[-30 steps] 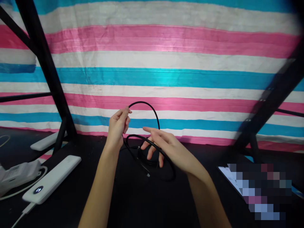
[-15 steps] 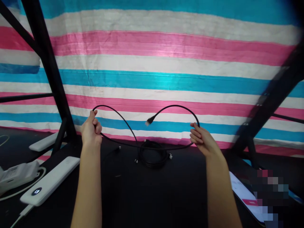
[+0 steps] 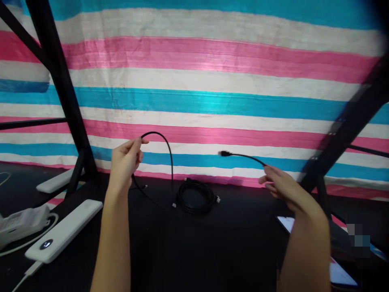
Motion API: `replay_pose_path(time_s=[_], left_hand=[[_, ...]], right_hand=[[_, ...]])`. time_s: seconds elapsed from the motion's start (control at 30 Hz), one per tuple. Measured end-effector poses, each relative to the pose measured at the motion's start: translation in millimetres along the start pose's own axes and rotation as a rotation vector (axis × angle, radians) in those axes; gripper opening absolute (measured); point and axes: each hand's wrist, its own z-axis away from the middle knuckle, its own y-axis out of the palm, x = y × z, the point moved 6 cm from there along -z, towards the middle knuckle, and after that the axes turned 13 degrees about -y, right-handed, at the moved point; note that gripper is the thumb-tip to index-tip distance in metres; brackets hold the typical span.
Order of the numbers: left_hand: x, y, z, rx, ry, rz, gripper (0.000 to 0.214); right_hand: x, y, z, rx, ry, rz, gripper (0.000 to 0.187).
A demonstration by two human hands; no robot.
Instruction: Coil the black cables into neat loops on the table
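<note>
A black cable (image 3: 170, 156) runs through my left hand (image 3: 126, 160), pinched between thumb and fingers. One part of it arches up and down to the right of that hand; another part drops below it and fades into the dark table. My right hand (image 3: 281, 184) grips the cable near one end, and its plug (image 3: 225, 153) points left in the air. Between the hands, a coiled black cable (image 3: 196, 197) lies on the table with light plug tips showing. Whether the cable joins both hands is hard to see against the dark surface.
To the left lie a white power bank (image 3: 65, 231) with a lit display, a white adapter (image 3: 24, 225) with its cord, and another white bar (image 3: 57, 181). A phone (image 3: 342, 271) is partly behind my right forearm. Black frame legs (image 3: 62, 85) flank a striped sheet (image 3: 212, 105).
My right hand has moved right, and the plug end went right with it, its arc now straighter. My left hand has shifted a little right and turned inward.
</note>
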Motion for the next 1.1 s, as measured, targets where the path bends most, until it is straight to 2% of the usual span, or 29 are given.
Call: replay_pose_path(time_s=[0.07,0.2,0.27,0.33,0.43,0.5,0.63,0.7,0.73,0.8,1.0,1.1], left_hand=[[-7,10.4,8,-0.002,0.071,-0.105,0.026],[-18,19.4,19,0.011,0.221,-0.253,0.027],[-20,23.4,22,0.041,0.265,-0.311,0.027],[-21,27.9,25,0.057,0.292,-0.366,0.027],[-23,33.9,29,0.045,0.326,-0.433,0.026],[-24,39.0,33,0.071,0.347,-0.443,0.025],[-25,55.8,44,0.3,0.382,-0.442,0.024],[-26,63.1,51,0.399,0.407,-0.461,0.023],[-27,65.8,55,0.425,0.421,-0.471,0.022],[-29,69.9,60,0.44,0.455,-0.484,0.022],[-34,87.7,72,0.427,0.662,-0.557,0.023],[-28,96.0,73,0.481,0.614,-0.551,0.022]], right_hand=[[15,13,7,0.082,-0.037,0.193,0.03],[46,48,21,0.386,-0.253,0.338,0.042],[57,57,25,0.433,-0.361,0.399,0.046],[63,60,25,0.418,-0.439,0.435,0.045],[66,51,23,0.289,-0.466,0.435,0.037],[68,36,21,0.116,-0.473,0.429,0.029],[78,7,27,-0.344,-0.574,0.482,0.03],[84,6,31,-0.479,-0.653,0.532,0.029],[86,9,32,-0.497,-0.69,0.543,0.027],[90,21,33,-0.441,-0.746,0.499,0.023],[102,78,41,0.027,-0.72,0.102,0.019],[108,94,49,0.145,-0.686,0.012,0.027]])
